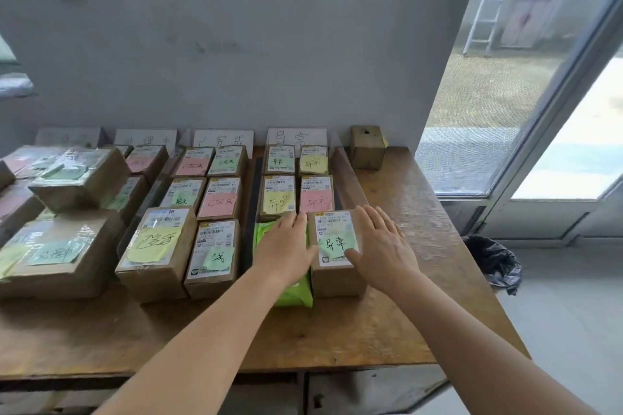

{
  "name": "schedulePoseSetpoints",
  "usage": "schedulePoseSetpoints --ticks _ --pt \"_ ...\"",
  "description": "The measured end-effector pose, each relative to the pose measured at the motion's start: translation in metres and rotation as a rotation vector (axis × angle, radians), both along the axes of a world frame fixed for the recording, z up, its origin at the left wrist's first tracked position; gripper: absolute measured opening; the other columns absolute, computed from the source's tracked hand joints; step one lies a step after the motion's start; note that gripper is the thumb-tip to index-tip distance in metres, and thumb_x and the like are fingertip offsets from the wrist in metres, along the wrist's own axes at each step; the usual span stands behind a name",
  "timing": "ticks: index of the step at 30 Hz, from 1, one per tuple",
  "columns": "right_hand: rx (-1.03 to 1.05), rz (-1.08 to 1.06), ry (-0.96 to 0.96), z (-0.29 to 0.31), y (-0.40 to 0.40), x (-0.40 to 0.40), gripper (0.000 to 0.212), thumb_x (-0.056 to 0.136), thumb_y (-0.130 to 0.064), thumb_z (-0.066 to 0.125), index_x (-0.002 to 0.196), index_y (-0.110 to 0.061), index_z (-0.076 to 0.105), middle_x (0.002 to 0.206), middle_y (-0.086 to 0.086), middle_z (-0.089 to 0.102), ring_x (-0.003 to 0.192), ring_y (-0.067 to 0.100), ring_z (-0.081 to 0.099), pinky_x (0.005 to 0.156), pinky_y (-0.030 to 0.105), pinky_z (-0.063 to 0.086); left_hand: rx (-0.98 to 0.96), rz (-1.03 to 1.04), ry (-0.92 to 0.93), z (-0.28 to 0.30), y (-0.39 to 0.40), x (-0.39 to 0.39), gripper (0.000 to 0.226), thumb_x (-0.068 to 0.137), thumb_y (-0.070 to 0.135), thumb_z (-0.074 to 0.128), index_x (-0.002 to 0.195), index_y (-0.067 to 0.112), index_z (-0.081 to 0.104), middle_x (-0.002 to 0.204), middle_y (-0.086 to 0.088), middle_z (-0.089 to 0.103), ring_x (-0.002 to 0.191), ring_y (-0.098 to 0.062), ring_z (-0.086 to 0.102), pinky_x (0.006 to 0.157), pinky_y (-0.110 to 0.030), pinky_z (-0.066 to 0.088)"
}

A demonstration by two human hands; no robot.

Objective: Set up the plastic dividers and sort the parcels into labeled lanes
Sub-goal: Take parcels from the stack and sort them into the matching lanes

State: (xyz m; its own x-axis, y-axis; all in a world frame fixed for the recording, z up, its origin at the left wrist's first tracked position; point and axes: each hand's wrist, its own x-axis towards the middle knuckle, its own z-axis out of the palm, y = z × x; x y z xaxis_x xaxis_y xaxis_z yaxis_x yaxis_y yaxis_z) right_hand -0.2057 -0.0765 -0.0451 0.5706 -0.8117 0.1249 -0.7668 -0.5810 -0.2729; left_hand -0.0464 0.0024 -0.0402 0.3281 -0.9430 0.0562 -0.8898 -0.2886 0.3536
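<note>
Cardboard parcels with coloured sticky notes lie in lanes on a wooden table (387, 323), split by dark plastic dividers (248, 199). White lane labels (296, 137) lean against the wall behind them. In the rightmost lane, a brown parcel with a green note (333, 248) sits at the front, next to a bright green soft package (296, 293). My left hand (286, 246) lies flat on the green package, fingers straight, its thumb against the parcel's left edge. My right hand (381, 246) presses the parcel's right side with straight fingers, thumb on its top.
A small brown box (366, 146) stands alone at the back right by the wall. Larger parcels (79, 175) are stacked at the left. A black bin bag (494, 263) sits on the floor right of the table, beside a glass door (526, 94).
</note>
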Motion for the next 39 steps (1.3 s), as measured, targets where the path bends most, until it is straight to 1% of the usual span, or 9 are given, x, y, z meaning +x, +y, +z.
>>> schedulePoseSetpoints --ticks 8,12,16,22,25,28,35,37,39 --pt "-0.016 -0.033 -0.051 0.013 -0.069 -0.015 0.076 0.092 -0.043 0.053 0.151 -0.02 0.01 0.159 -0.004 0.011 0.147 0.016 0.002 0.117 0.034 0.005 -0.064 -0.053 -0.094 0.029 -0.07 -0.015 0.068 0.094 0.043 0.049 0.149 0.015 0.021 0.153 -0.001 0.027 0.139 -0.018 0.025 0.11 -0.035 0.027" --pt "-0.001 -0.027 -0.028 0.011 -0.12 -0.028 0.077 0.093 -0.044 0.052 0.151 -0.022 0.008 0.16 -0.004 0.01 0.147 0.016 0.002 0.117 0.035 0.005 -0.009 -0.06 -0.095 0.033 -0.127 -0.029 0.069 0.095 0.045 0.046 0.15 0.016 0.017 0.156 -0.002 0.021 0.142 -0.02 0.019 0.114 -0.037 0.023" --pt "0.015 -0.02 -0.031 0.012 -0.174 -0.042 0.076 0.093 -0.047 0.05 0.152 -0.022 0.009 0.16 -0.003 0.012 0.147 0.016 0.005 0.118 0.036 0.007 0.049 -0.021 -0.109 0.034 -0.183 -0.043 0.067 0.095 0.046 0.045 0.15 0.017 0.018 0.155 -0.002 0.024 0.141 -0.021 0.021 0.111 -0.036 0.023" --pt "0.074 0.02 -0.005 0.005 -0.251 -0.052 0.072 0.093 -0.046 0.047 0.151 -0.019 0.012 0.159 -0.001 0.014 0.146 0.017 0.009 0.117 0.034 0.01 0.099 0.056 -0.085 0.026 -0.256 -0.057 0.066 0.094 0.046 0.046 0.149 0.018 0.021 0.152 -0.003 0.029 0.138 -0.022 0.028 0.109 -0.037 0.029" --pt "0.104 0.024 0.003 -0.002 -0.284 -0.051 0.071 0.092 -0.046 0.05 0.149 -0.019 0.017 0.158 -0.001 0.018 0.145 0.017 0.012 0.115 0.034 0.013 0.124 0.092 -0.073 0.021 -0.288 -0.058 0.066 0.094 0.047 0.046 0.149 0.02 0.021 0.152 -0.001 0.03 0.137 -0.022 0.031 0.107 -0.039 0.033" --pt "0.144 0.024 -0.007 -0.008 -0.312 -0.046 0.069 0.091 -0.045 0.053 0.146 -0.019 0.021 0.155 -0.002 0.023 0.144 0.019 0.017 0.114 0.034 0.017 0.148 0.139 -0.042 0.015 -0.317 -0.054 0.066 0.093 0.048 0.046 0.148 0.022 0.022 0.151 0.001 0.03 0.135 -0.022 0.032 0.105 -0.043 0.037" --pt "0.29 0.037 -0.046 -0.027 -0.363 -0.022 0.072 0.091 -0.037 0.051 0.15 -0.016 0.016 0.157 0.001 0.021 0.144 0.021 0.019 0.114 0.034 0.018 0.17 0.197 0.023 -0.008 -0.38 -0.039 0.067 0.093 0.046 0.048 0.15 0.022 0.02 0.155 -0.001 0.024 0.137 -0.025 0.032 0.107 -0.042 0.034" --pt "0.34 0.047 -0.078 -0.031 -0.374 -0.012 0.067 0.088 -0.032 0.05 0.147 -0.016 0.022 0.155 0.002 0.026 0.142 0.023 0.024 0.112 0.034 0.022 0.171 0.212 0.048 -0.017 -0.397 -0.033 0.067 0.093 0.047 0.047 0.15 0.024 0.02 0.157 -0.002 0.019 0.14 -0.027 0.028 0.11 -0.044 0.032" --pt "0.393 0.046 -0.122 -0.037 -0.384 -0.001 0.055 0.084 -0.023 0.049 0.137 -0.014 0.034 0.145 0.004 0.04 0.134 0.027 0.034 0.107 0.037 0.029 0.163 0.222 0.052 -0.026 -0.412 -0.027 0.068 0.093 0.049 0.047 0.15 0.024 0.02 0.158 -0.003 0.017 0.141 -0.029 0.025 0.11 -0.045 0.031"
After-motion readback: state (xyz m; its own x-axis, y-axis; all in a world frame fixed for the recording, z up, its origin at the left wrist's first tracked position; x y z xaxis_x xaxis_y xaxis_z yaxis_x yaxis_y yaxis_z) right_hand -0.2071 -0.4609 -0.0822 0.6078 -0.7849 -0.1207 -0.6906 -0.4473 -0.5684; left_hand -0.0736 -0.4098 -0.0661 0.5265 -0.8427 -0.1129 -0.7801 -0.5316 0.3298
